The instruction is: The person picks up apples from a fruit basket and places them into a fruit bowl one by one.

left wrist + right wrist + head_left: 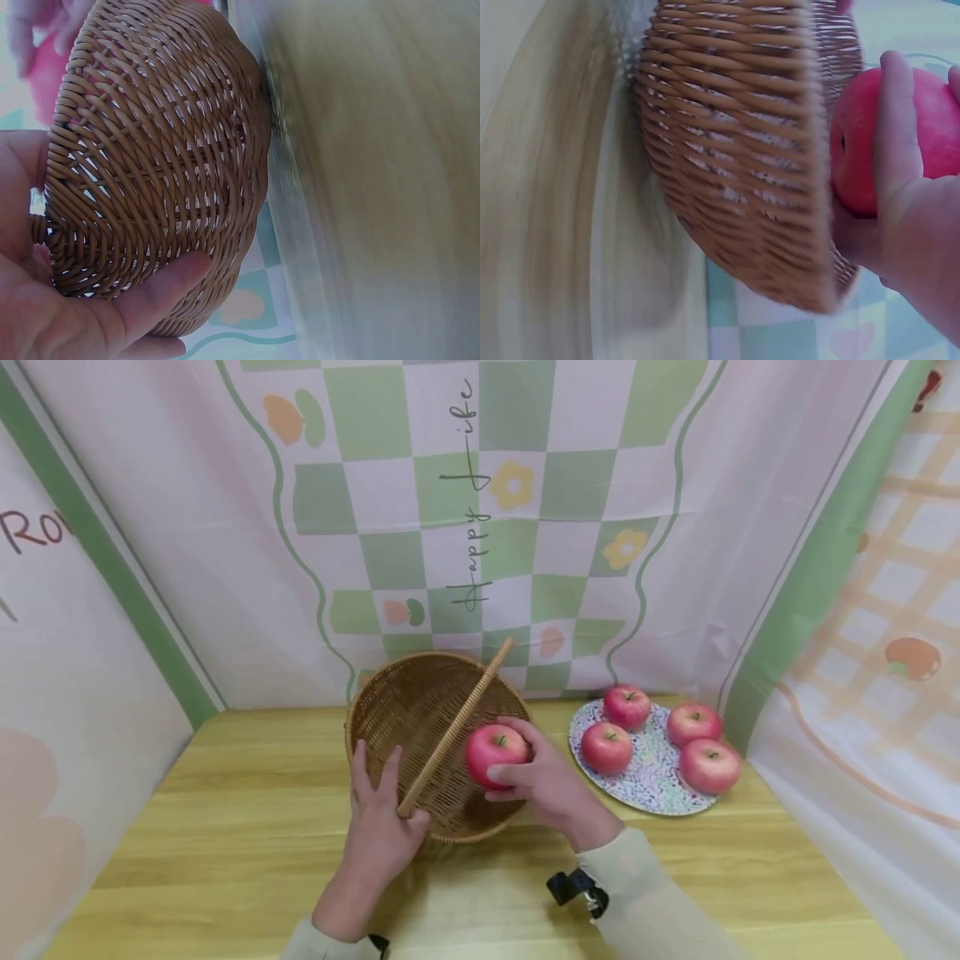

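A round brown wicker basket (397, 693) with a thin arched handle (459, 724) stands tilted toward me. My left hand (381, 835) grips its near-left rim beside the foot of the handle. In the left wrist view, one finger (169, 292) lies along the woven outer wall. My right hand (558, 789) holds a red apple (491, 750) by its sides over the basket's right half. The right wrist view has this apple (855, 142) just past the basket's rim, above the opening. The basket's visible inside shows bare weave.
To the right of the basket lies a speckled round plate (654, 781) bearing several red apples (606, 748). Both stand on a wood-grain table (262, 793). A checked cloth backdrop (502, 552) rises close behind, with cloth-covered panels at left and right.
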`<state>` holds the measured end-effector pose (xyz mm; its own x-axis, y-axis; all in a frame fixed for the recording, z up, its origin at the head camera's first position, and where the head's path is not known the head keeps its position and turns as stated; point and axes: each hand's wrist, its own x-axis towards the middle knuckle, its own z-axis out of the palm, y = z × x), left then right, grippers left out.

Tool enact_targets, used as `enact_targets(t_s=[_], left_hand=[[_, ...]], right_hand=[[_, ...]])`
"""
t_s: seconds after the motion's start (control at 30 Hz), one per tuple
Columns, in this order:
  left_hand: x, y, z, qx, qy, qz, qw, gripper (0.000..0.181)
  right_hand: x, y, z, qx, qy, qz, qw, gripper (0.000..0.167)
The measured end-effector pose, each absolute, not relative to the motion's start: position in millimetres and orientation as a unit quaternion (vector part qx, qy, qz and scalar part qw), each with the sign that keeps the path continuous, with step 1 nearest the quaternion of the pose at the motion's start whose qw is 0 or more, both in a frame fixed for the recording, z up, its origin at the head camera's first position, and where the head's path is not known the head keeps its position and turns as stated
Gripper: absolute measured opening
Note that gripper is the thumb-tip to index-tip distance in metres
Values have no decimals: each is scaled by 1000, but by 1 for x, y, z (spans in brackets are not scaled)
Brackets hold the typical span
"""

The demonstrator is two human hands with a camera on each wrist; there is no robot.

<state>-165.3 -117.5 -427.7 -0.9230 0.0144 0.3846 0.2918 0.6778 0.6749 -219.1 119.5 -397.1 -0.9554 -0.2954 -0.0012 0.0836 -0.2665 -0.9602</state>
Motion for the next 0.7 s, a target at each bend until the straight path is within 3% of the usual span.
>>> enact_targets(t_s=[0.7], left_hand=[[-168, -121, -429, -77, -901, -400, 151, 93]], right_hand=[[-183, 250, -400, -62, 637, -766, 59, 70]])
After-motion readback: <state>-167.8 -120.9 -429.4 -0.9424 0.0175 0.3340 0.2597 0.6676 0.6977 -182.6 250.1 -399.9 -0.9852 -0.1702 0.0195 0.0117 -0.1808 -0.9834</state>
